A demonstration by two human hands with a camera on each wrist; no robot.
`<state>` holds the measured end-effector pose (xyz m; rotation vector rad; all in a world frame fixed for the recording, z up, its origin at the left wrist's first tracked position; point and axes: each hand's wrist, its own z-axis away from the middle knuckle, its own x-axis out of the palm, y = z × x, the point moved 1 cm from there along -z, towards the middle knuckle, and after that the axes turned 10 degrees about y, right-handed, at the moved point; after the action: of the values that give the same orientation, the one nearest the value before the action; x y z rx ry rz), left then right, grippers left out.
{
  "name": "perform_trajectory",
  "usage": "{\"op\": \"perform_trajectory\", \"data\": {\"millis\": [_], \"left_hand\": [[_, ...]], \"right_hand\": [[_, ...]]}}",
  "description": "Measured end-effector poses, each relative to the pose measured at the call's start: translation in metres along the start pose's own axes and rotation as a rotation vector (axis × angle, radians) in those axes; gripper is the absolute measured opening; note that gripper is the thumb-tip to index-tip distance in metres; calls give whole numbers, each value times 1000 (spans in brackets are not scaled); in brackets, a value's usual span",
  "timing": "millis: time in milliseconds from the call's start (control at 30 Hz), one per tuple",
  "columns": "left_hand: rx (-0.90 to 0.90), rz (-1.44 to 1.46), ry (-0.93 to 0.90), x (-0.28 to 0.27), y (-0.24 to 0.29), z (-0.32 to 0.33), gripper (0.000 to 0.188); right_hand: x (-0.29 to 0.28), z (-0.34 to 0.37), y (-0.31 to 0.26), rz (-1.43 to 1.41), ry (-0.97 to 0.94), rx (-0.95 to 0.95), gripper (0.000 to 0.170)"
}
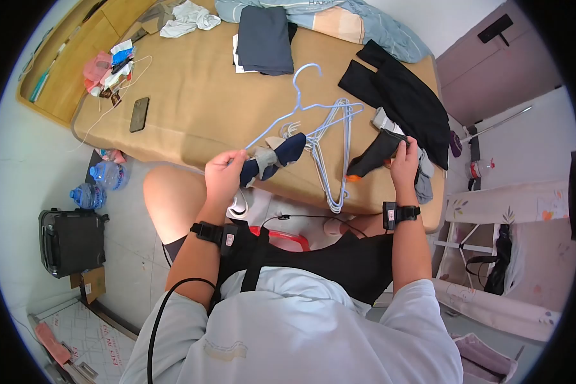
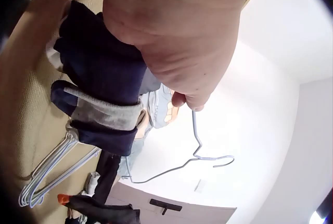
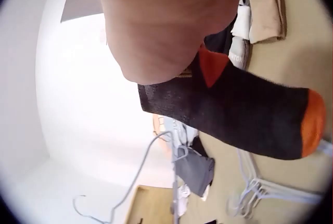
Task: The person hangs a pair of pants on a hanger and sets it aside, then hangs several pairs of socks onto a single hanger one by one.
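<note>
My left hand [image 1: 225, 178] grips one corner of a light blue wire hanger [image 1: 299, 93], its hook pointing away from me over the bed. Navy and grey socks [image 1: 290, 149] hang from the hanger's lower side beside that hand; the left wrist view shows their grey bands [image 2: 106, 115] close up. In my right hand [image 1: 403, 168] a black sock [image 1: 372, 153] is pinched by its cuff. Its orange toe [image 3: 314, 124] and orange heel patch [image 3: 212, 66] show in the right wrist view. Several more wire hangers [image 1: 347, 150] lie piled on the bed between my hands.
On the tan bed [image 1: 192, 109] lie folded dark grey clothes [image 1: 264, 41], black trousers [image 1: 419, 93], a phone [image 1: 139, 114] and a cluster of small items [image 1: 99, 69]. Grey socks [image 1: 424, 182] sit by the right edge. Water bottles [image 1: 109, 175] and a black case [image 1: 73, 243] stand on the floor, left.
</note>
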<state>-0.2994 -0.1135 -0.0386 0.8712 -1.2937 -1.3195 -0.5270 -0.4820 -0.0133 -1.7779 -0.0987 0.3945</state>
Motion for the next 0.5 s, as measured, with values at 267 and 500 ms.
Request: {"op": "perform_trajectory", "data": {"millis": [267,500], "left_hand": [[-9,-137,-74,2,1,6,15],[-8,-27,-184,0,-7,6,17]], "right_hand": [[21,48,-68,-24,-156,-350,20],[63,77,-75,19,-571,-359,16]]}}
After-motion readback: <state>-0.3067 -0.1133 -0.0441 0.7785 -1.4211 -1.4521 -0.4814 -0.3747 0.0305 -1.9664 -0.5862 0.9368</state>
